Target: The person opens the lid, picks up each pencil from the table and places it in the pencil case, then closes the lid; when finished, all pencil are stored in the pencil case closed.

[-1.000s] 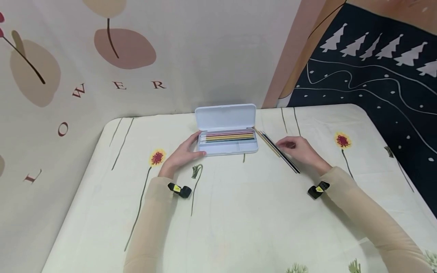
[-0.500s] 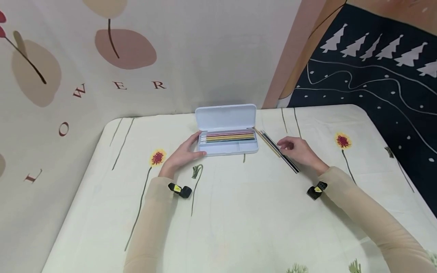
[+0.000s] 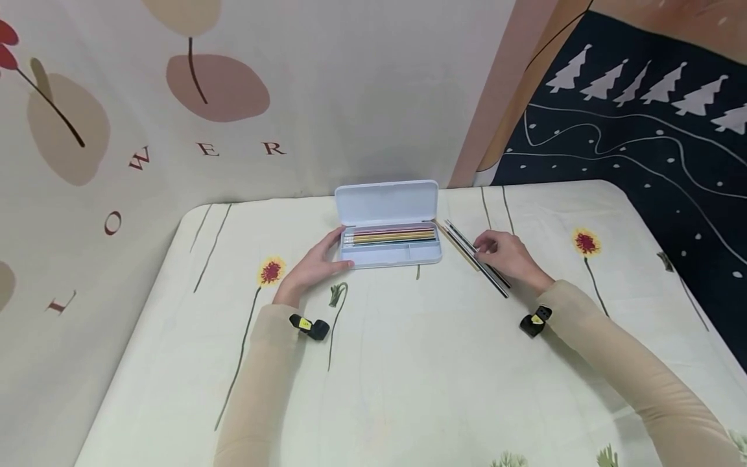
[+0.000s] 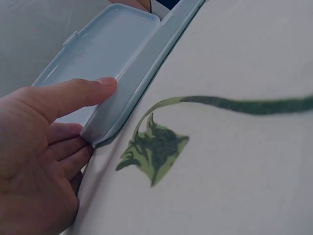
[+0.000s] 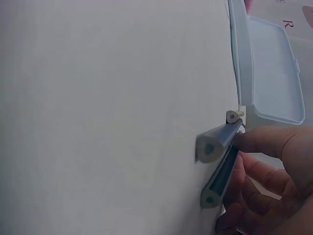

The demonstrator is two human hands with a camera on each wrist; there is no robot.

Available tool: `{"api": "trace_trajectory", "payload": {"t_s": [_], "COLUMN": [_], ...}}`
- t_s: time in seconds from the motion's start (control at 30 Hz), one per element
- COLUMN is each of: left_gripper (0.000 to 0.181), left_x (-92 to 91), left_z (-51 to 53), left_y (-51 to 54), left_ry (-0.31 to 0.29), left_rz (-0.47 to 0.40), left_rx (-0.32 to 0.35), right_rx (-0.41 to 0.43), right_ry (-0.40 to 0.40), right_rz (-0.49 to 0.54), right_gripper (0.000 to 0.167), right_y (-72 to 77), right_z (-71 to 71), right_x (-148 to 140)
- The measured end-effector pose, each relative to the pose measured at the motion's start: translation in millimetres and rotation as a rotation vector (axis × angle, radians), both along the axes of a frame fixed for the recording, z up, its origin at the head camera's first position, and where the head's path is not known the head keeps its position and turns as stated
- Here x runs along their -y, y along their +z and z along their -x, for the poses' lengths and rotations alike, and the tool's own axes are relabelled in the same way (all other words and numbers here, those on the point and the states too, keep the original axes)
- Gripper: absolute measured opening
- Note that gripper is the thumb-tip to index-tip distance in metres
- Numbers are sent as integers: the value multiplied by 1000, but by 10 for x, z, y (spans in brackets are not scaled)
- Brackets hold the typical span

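My left hand (image 3: 312,266) grips the left end of a pale blue pencil case (image 3: 388,202) whose lid stands up. In the left wrist view, the thumb lies on the case's front wall and the other fingers are at its end. Several coloured pencils (image 3: 393,236) lie in the case's back compartment. Right of the case, my right hand (image 3: 508,254) pinches a dark, shiny pencil (image 5: 218,142) between thumb and fingers. Another dark pencil (image 5: 222,178) lies just beside it, close to the fingers. A gold pencil (image 3: 459,249) lies on the cloth between them and the case.
A white tablecloth (image 3: 397,363) with printed flowers covers the table. Behind its far edge hangs a pale printed curtain (image 3: 373,97), and at the right a dark cloth with white trees (image 3: 618,136). Two empty front sections (image 3: 379,256) show in the case.
The right hand has shifted slightly left, and the pencil it pinches has separated from the other dark pencil. The left hand and the case keep their places. The head view has tilted slightly.
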State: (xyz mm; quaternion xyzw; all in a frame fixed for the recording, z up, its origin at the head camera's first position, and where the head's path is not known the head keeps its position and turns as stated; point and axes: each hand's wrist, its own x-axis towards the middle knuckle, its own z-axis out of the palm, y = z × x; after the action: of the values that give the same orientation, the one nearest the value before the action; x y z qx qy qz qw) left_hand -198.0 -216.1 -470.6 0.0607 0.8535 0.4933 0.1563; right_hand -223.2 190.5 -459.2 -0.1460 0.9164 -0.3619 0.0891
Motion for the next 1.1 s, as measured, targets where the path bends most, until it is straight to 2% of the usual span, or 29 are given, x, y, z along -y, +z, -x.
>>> {"api": "trace_trajectory", "payload": {"t_s": [0.33,0.67,0.93,1.1], "left_gripper": [87,87,88,87], "left_x": [-15,-16,-6,-11], "left_z": [19,22,21,24], "left_y": [-11,-14,-6,-9], "left_ry": [5,9,22,10], "left_rz": [12,30,-4,-36], "left_rx": [1,-3,11,5], "right_rx": [6,-26,13,40], "right_ry": [-48,-69,-109,-123], "right_rz": [20,45,53,70], "right_gripper": [19,20,21,22], "right_y": [14,99,204,230], "right_z": [-15,-24,-25,-39], "right_x": [-34,-55,-73,-57]}}
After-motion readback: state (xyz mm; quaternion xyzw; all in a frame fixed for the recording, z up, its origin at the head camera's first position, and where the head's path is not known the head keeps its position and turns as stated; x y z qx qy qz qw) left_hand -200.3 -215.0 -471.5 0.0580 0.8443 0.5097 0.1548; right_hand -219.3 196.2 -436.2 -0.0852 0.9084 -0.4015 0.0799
